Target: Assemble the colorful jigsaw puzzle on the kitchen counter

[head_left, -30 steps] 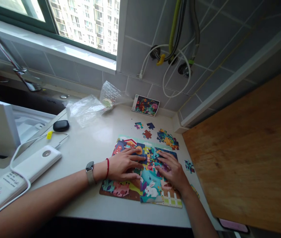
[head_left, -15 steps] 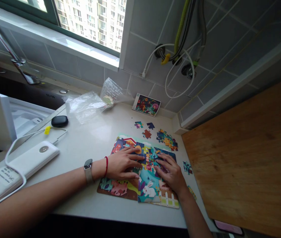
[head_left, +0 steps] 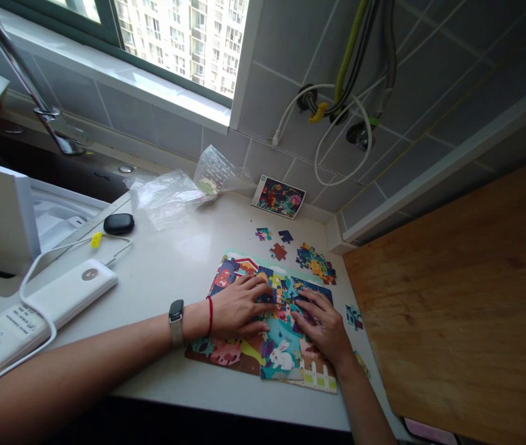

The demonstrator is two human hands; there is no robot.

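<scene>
On the counter (head_left: 163, 269), this side of the card (head_left: 279, 197), the puzzle (head_left: 284, 340) lies under the left hand (head_left: 238, 309) and right hand (head_left: 322, 322), both loosely spread, gripping nothing I can see. Light, even pressure should keep it flat.

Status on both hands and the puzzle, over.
Left hand and right hand both resting on puzzle. Loose pieces heaped beyond it. Hands hide part of the puzzle.

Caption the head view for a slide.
Left hand and right hand rest on a colourful rectangular jigsaw, multicoloured loose pieces beyond.
</scene>
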